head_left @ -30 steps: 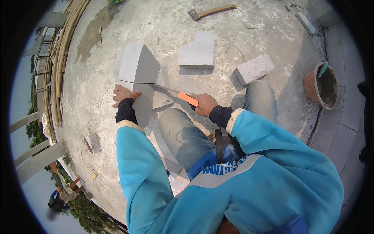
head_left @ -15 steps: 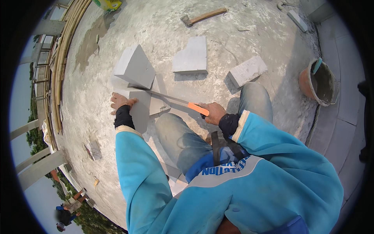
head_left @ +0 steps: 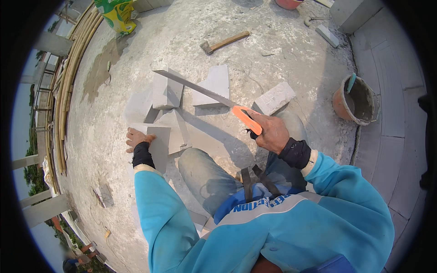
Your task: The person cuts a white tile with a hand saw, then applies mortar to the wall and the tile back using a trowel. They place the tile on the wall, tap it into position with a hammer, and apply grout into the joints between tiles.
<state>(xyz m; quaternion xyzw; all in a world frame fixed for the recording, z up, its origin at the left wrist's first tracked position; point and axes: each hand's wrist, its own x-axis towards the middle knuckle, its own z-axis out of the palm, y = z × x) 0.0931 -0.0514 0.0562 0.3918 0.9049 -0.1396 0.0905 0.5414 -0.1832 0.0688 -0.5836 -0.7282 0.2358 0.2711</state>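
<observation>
My left hand (head_left: 138,139) presses on a light grey block (head_left: 160,144), fingers spread over its left side and thumb across the top. In my right hand (head_left: 274,132) is a handsaw (head_left: 246,119), gripped by its orange handle. Its long toothed blade points up and left through the air, over the blocks. Beyond my left hand, another grey block piece (head_left: 166,93) stands apart from the one I touch, with a paler block (head_left: 138,107) beside it. A wedge-shaped piece (head_left: 174,128) rests against the right side of the touched block, near my knee.
A notched block (head_left: 214,86) and a rough block (head_left: 275,98) lie ahead on the concrete floor. Farther off is a hatchet (head_left: 225,42). A mortar bucket (head_left: 354,100) stands at right. Bamboo poles (head_left: 68,82) line the left edge, near a green-yellow sack (head_left: 116,16).
My right hand has lifted the saw out of the cut between the blocks and drawn it up and right. The far block piece has shifted away from the one under my left hand.
</observation>
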